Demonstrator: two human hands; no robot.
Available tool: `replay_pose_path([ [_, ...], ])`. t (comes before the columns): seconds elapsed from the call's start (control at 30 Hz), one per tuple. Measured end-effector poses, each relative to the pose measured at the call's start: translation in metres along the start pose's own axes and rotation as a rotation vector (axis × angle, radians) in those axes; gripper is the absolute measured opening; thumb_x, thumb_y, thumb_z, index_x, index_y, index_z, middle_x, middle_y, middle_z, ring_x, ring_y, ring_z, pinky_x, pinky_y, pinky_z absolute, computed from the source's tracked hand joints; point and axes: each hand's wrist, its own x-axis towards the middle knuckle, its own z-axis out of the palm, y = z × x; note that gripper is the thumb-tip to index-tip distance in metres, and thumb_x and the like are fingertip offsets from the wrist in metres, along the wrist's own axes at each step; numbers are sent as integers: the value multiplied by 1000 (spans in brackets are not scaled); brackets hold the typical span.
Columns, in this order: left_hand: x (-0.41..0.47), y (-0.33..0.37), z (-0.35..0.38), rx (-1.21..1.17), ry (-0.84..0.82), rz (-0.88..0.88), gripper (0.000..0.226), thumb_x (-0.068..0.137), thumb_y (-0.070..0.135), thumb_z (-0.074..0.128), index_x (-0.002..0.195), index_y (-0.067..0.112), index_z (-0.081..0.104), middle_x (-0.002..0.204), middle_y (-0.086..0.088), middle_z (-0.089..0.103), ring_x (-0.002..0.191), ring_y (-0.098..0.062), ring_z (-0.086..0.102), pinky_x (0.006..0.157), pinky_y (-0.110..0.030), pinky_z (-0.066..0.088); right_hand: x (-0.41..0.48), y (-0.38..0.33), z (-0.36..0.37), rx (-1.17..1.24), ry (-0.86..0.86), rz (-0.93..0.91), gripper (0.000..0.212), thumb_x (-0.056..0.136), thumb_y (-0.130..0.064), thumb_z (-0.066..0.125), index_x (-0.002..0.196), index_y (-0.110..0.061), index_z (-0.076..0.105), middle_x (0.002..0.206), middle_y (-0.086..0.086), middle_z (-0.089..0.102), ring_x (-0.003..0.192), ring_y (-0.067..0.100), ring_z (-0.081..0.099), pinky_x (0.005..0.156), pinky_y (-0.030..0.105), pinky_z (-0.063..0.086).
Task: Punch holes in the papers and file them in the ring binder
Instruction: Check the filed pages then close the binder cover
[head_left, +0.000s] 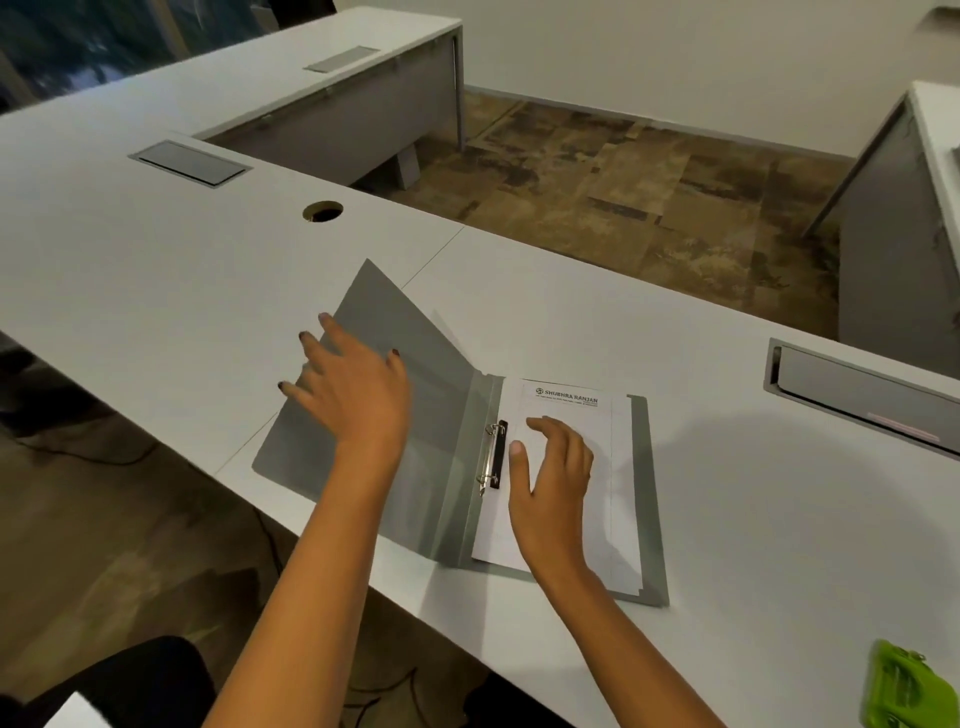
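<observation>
Head view: one grey ring binder (648, 493) lies open on the white desk (727, 519) under both hands. Its front cover (415, 332) stands half raised. The left hand (353, 384) is on the cover's inner face with fingers spread and straight; how hard it presses cannot be told. The right hand (553, 478) rests on the papers (608, 467) filed in the binder, fingers loosely bent, thumb out toward the two metal rings (493, 460) just left of it. It covers the middle of the top sheet. The sheets cannot be counted, and the small print under the heading is unreadable. One green hole punch (904, 691) sits well to the right of the right hand, cut off by the frame edge. Beyond the left hand are one round cable hole (322, 211) and one grey hatch (189, 163).
</observation>
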Motion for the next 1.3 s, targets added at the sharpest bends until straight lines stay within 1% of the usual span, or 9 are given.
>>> replay_pose_path([
  [0.1,-8,1,0,-73,-38,6,67,95,34,47,146,2,18,141,-21,43,123,-40,46,101,-52,33,1,-2,-4,39,2,23,38,84,-42,45,119,-26,51,130,-2,47,112,3,35,97,22,30],
  [0.2,-16,5,1,-66,7,65,59,95,33,47,142,2,29,138,-20,45,123,-38,46,97,-50,36,3,-1,-9,52,13,30,31,89,-35,49,118,-24,52,123,-9,45,112,4,36,96,22,31],
  [0.37,1,-8,10,164,-23,-26,76,92,44,48,148,4,15,156,-22,9,143,-41,4,112,-59,1,6,6,-22,12,15,74,26,92,-25,52,118,-21,53,129,-2,46,114,2,31,96,20,30],
  [0.43,7,-15,13,189,-69,-85,81,91,45,49,149,3,10,156,-23,8,143,-41,5,112,-59,-1,6,10,-25,0,18,93,26,92,-25,52,118,-20,53,130,1,47,113,3,32,96,21,30],
  [0.73,-22,15,-16,-19,-65,75,54,97,40,41,137,4,38,134,-19,47,118,-37,48,90,-47,42,7,20,-35,67,34,198,25,93,-24,51,117,-21,53,132,3,47,123,21,45,101,37,44],
  [0.9,-39,36,-24,-413,-388,158,35,96,40,41,123,24,56,115,5,60,107,-21,58,90,-37,47,15,19,-51,167,38,278,22,95,-26,47,114,-19,55,122,1,56,104,14,55,75,11,42],
  [1.0,-45,41,-10,-617,-630,179,24,96,38,40,101,35,63,113,5,66,106,-21,61,97,-42,47,21,22,-59,293,-4,320,24,97,-33,42,113,-24,57,113,-4,63,103,17,62,84,24,51],
  [1.17,-62,31,44,-522,-636,403,35,98,35,42,132,33,51,138,6,49,125,-15,47,100,-23,33,35,22,-78,642,-176,499,37,97,-43,36,120,-24,56,116,1,67,93,20,70,73,32,57],
  [1.3,-77,12,95,-332,-610,547,41,95,42,45,135,44,41,154,-1,26,140,-24,27,113,-47,27,39,27,-92,640,-197,570,50,90,-58,35,123,-27,56,110,-4,67,95,19,67,71,32,56],
])
